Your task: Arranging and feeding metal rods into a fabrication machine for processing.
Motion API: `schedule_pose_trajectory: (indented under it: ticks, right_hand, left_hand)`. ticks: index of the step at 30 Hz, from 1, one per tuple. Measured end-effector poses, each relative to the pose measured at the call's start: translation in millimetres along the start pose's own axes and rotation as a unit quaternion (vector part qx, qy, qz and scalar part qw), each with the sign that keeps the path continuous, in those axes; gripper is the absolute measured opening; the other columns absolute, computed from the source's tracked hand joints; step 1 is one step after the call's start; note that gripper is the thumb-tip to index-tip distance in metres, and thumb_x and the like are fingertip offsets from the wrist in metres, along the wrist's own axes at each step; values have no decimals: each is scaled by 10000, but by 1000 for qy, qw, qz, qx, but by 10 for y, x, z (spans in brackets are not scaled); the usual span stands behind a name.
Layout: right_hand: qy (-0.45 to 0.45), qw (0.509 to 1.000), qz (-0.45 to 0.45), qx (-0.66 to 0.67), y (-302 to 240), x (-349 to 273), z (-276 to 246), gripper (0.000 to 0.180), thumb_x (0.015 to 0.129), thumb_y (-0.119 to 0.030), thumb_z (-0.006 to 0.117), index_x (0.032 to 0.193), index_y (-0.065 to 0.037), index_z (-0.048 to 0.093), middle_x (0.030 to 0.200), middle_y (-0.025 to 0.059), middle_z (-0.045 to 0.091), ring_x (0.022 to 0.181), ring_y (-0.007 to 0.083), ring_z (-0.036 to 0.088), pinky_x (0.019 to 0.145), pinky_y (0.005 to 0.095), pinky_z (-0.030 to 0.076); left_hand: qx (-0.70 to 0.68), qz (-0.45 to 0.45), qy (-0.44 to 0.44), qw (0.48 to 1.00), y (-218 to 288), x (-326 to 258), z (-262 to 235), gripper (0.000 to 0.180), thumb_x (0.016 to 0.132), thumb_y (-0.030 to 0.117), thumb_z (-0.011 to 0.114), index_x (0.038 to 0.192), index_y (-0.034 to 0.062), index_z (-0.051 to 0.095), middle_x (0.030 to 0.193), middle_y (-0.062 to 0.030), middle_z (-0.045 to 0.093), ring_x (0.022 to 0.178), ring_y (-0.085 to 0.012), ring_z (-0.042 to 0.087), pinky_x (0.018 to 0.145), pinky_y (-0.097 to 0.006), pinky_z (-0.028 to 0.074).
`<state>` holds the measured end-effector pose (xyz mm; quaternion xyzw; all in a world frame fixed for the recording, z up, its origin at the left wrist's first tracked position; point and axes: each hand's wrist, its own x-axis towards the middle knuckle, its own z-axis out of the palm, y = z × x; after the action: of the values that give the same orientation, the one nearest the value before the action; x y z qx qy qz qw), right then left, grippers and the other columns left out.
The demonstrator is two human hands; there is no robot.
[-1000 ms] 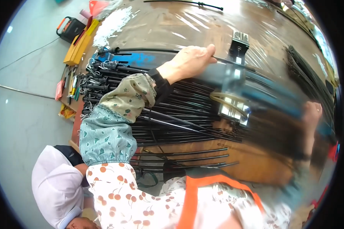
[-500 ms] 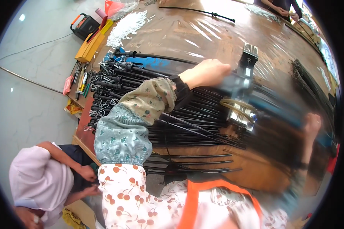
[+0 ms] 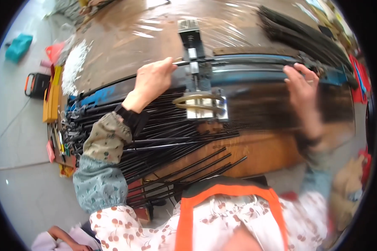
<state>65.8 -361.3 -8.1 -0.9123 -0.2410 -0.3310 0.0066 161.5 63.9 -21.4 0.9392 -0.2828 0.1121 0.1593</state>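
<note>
Plastic-covered surface [image 3: 125, 37] carries black rods [image 3: 163, 142]. Left hand [image 3: 151, 79] fingers pinch one rod; right hand [image 3: 303, 85], fingers spread, at 3 o'clock should steady it.

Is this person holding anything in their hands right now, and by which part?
The left hand pinches a thin black rod partway along, beside the metal fixture. The blurred right hand rests on it farther along; its grip cannot be told.
</note>
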Motion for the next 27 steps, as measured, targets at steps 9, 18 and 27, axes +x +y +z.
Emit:
schedule_pose_trajectory:
  ticks: [9, 18, 27]
  right_hand:
    - [-29, 989, 7, 143, -544, -57, 73, 309, 799, -133, 753, 1093, -60, 692, 970, 44, 711, 960, 250, 629, 846, 393, 398]
    - [-82, 927, 36, 364, -818, 87, 474, 226, 810, 39, 681, 1028, 2, 632, 867, 147, 594, 830, 316, 584, 710, 394, 460]
    - [-124, 969, -21, 211, -810, -141, 279, 179, 791, -190, 766, 814, -69, 636, 794, 104, 579, 768, 297, 593, 658, 413, 479]
  left_hand:
    - [22, -30, -63, 997, 30, 107, -47, 228, 992, 296, 552, 897, 88, 552, 753, -194, 650, 781, -436, 640, 655, -528, 488]
    - [26, -11, -37, 999, -51, 45, 48, 218, 988, 283, 562, 886, 90, 549, 762, -172, 660, 779, -426, 643, 642, -510, 499]
    - [123, 230, 96, 960, -523, 177, 127, 121, 923, 50, 571, 1025, 98, 616, 866, -160, 639, 752, -378, 634, 608, -459, 505]
